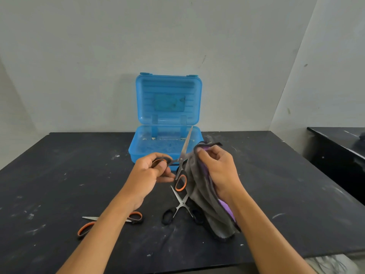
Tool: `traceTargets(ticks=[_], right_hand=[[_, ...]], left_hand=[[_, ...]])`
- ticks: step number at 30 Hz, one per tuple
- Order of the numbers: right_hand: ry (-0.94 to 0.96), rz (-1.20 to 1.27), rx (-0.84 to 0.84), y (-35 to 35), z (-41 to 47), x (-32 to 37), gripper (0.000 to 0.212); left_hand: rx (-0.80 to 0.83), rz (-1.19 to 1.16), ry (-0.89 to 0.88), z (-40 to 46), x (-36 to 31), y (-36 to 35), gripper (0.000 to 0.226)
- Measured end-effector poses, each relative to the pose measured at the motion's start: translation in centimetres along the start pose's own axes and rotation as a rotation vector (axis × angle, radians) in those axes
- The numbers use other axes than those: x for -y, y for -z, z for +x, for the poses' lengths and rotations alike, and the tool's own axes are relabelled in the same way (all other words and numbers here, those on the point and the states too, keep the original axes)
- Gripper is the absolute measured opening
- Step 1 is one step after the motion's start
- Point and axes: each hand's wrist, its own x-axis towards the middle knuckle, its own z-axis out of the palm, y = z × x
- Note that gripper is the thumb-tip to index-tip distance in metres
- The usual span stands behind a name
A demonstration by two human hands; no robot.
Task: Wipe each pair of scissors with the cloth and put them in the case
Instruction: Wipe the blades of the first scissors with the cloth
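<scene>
My left hand [156,173] grips one orange-and-grey handle of a pair of scissors [184,151] held open above the table, one blade pointing up over the case. My right hand [219,171] holds a grey and purple cloth [203,198] bunched against the other blade, which is hidden in it. The blue plastic case [167,141] stands open at the back, lid upright, nothing inside but specks. A black-handled pair of scissors [180,207] lies open on the table beneath my hands. Another orange-handled pair [136,217] lies to the left, partly under my left forearm.
The black table [59,175] is scuffed with white marks and meets a pale wall at the back. Its front edge runs near the bottom of the view. A second dark surface [339,143] stands apart at the right.
</scene>
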Motion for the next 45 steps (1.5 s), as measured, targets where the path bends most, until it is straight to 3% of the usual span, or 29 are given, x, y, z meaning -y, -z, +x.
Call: traceTargets(ticks=[4, 8, 12, 21, 30, 34, 45], right_hand=[[0.017, 0.005, 0.118, -0.7, -0.4, -0.3, 0.014], [0.009, 0.020, 0.104, -0.9, -0.6, 0.0, 0.005], [0.015, 0.025, 0.127, -0.8, -0.6, 0.2, 0.008], [0.054, 0.029, 0.071, -1.1, -0.9, 0.1, 0.010], [0.070, -0.043, 0.017, -2.0, -0.5, -1.0, 0.020], [0.058, 0.032, -0.024, -2.1, -0.4, -2.0, 0.017], [0.094, 0.096, 0.041, -2.3, -0.7, -2.5, 0.023]], left_hand=[[0.030, -0.123, 0.029, 0.2, -0.2, -0.6, 0.024], [0.032, -0.225, 0.051, 0.0, -0.2, -1.0, 0.025], [-0.070, -0.345, 0.046, -0.1, 0.1, -1.2, 0.017], [0.015, -0.182, -0.013, 0.3, 0.1, -1.1, 0.034], [-0.005, -0.201, -0.008, 0.8, 1.3, -0.9, 0.034], [0.005, -0.182, -0.009, 0.9, 1.5, -1.4, 0.033], [0.004, -0.182, -0.054, -0.3, 1.8, -0.9, 0.029]])
